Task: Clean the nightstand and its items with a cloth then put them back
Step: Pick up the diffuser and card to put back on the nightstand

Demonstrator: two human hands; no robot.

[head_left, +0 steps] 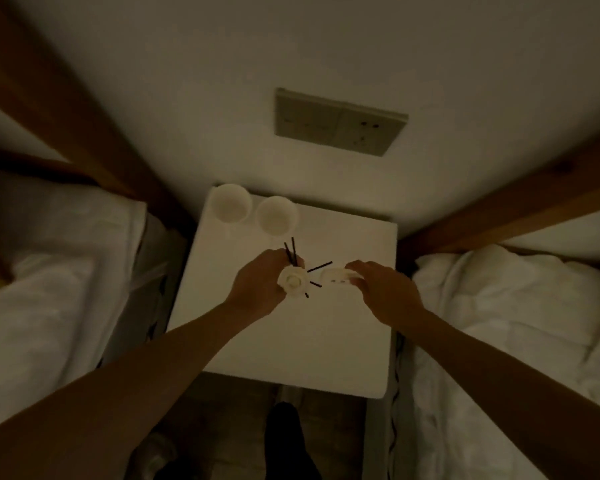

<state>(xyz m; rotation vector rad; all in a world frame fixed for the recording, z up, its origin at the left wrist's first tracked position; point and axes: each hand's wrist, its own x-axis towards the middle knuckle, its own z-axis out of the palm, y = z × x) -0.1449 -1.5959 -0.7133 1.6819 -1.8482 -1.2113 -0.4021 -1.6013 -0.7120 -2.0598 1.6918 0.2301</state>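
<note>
Both hands (pixel 321 289) grip a round white reed diffuser (pixel 293 281).

nightstand (pixel 291 341): white, square top, rounded corners, standing against the wall between two beds.
cups (pixel 231 202): two white cups, upright and side by side at the back left corner of the top, the second one (pixel 277 215) just right of the first; both look empty.
reed diffuser (pixel 293 282): small white bottle with thin black sticks fanning out of it, held over the middle of the top.
white item (pixel 336 274): small, pale, flat-looking piece just right of the diffuser, partly covered; too dim to tell what it is.
</note>
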